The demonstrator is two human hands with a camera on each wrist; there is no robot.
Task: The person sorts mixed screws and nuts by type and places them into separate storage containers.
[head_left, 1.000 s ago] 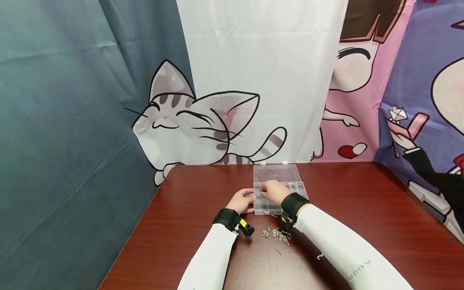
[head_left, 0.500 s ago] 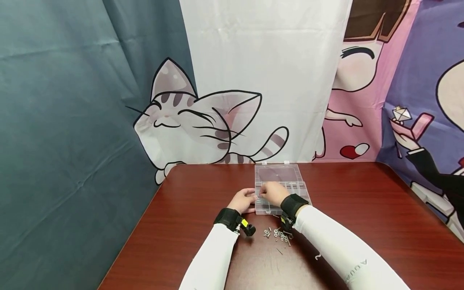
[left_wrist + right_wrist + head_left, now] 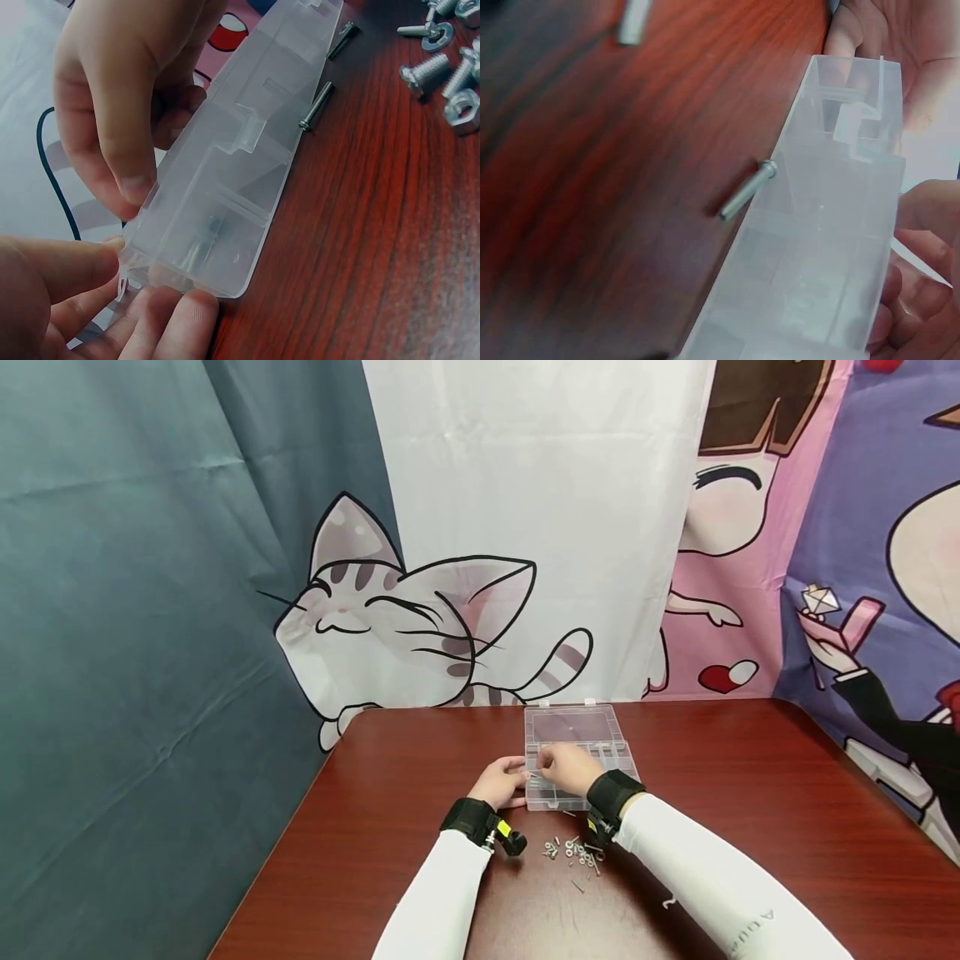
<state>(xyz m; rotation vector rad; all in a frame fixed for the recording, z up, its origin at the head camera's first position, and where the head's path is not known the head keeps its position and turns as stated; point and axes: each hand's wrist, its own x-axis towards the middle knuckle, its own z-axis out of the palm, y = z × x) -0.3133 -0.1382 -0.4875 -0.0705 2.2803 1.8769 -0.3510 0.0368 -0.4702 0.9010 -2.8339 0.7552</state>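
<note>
A clear plastic compartment box (image 3: 540, 804) lies on the table with its lid folded back. My left hand (image 3: 497, 783) grips its left side, thumb over the near corner and fingers along the wall. My right hand (image 3: 572, 768) is over the left compartments, thumb and index fingertip brought together. In the left wrist view a small metal piece (image 3: 124, 223) shows just under those fingertips, mostly hidden. Through the box wall, screws (image 3: 199, 247) show blurred in the corner compartment. One loose screw (image 3: 748, 191) lies on the table close to the box's front wall.
A loose pile of screws, nuts and washers (image 3: 581, 850) lies on the table in front of the box. One single screw (image 3: 577, 887) is nearer to me. Printed curtains (image 3: 480, 527) hang behind the table's far edge.
The head view has tilted slightly. My left hand keeps its place at the box's side, and the right hand's fingertips stay over the left compartments with only a slight shift.
</note>
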